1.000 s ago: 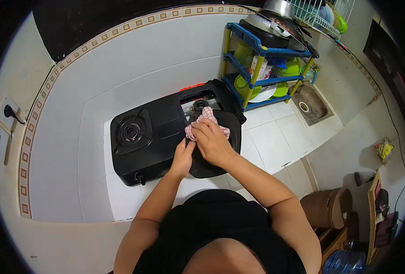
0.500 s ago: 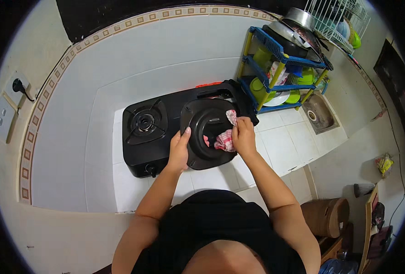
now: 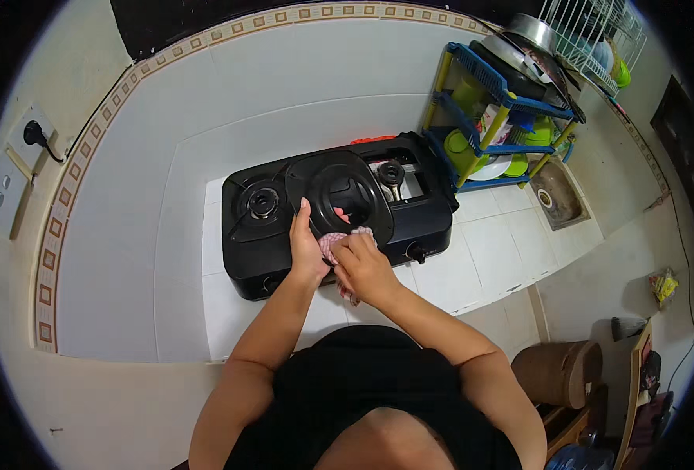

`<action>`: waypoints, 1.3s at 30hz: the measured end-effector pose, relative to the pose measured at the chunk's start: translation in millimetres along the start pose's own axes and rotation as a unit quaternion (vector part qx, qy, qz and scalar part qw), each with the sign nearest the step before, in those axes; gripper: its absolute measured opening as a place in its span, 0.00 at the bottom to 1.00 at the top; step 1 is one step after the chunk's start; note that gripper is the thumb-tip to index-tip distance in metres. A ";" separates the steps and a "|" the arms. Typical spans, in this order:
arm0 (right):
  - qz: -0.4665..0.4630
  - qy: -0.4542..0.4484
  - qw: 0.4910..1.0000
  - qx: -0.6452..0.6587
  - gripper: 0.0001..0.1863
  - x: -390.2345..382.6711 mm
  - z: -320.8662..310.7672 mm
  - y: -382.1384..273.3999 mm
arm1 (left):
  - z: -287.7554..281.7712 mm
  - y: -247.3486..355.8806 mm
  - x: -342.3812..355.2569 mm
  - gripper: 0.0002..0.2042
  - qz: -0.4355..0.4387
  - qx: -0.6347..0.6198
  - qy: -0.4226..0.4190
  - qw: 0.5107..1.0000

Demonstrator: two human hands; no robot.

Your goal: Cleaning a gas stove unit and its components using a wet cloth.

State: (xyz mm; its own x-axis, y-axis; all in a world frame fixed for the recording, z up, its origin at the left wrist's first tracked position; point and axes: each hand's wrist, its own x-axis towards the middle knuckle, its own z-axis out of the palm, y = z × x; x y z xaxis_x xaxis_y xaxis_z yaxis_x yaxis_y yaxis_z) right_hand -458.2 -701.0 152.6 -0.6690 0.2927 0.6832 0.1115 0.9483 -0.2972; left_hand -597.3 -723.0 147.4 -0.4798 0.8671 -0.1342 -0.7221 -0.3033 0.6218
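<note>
A black square stove drip pan (image 3: 374,213) with a round hollow is held tilted above the two-burner gas stove (image 3: 245,262). My left hand (image 3: 307,247) grips its near left edge, thumb on top and the other fingers mostly hidden beneath. Something pink, perhaps fingertips, shows in its central opening. Bunched in my right hand (image 3: 365,270) is a red-and-white checked cloth (image 3: 329,244), pressed to the pan's near edge; part of it hangs below. The left burner (image 3: 263,203) sits in its own black pan, while the right burner (image 3: 392,174) lies exposed.
Right of the stove, a blue-and-yellow plastic rack (image 3: 460,117) carries pots and green dishes. Beyond it a small sink (image 3: 558,200) is set into the white tiled counter (image 3: 484,247). A plug (image 3: 34,133) is in the left wall socket. A brown bin (image 3: 554,372) stands at lower right.
The pan has moved slightly left and away, uncovering the right burner. My right hand has brought the cloth from the pan's right side to its near edge.
</note>
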 end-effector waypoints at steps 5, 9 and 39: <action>0.075 0.081 0.991 0.071 0.17 48.4 -12.8 22.3 | -3.0 -10.5 -0.7 0.20 0.096 0.138 -0.013 0.986; 0.065 0.103 0.992 0.030 0.13 60.4 -10.7 33.4 | 15.5 -4.5 -2.0 0.19 0.158 0.165 -0.021 0.973; 0.300 0.078 0.951 0.015 0.13 49.0 -18.9 179.3 | -18.8 60.3 -27.3 0.21 -0.025 0.130 0.069 0.989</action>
State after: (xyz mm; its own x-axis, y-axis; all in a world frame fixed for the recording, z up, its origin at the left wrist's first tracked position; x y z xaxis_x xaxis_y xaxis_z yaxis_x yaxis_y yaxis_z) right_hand -457.1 -514.3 145.4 -0.3742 0.7968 0.4744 0.4170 0.6015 -0.6814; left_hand -637.1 -772.3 174.1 -0.5242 0.8100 -0.2627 -0.6019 -0.1343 0.7872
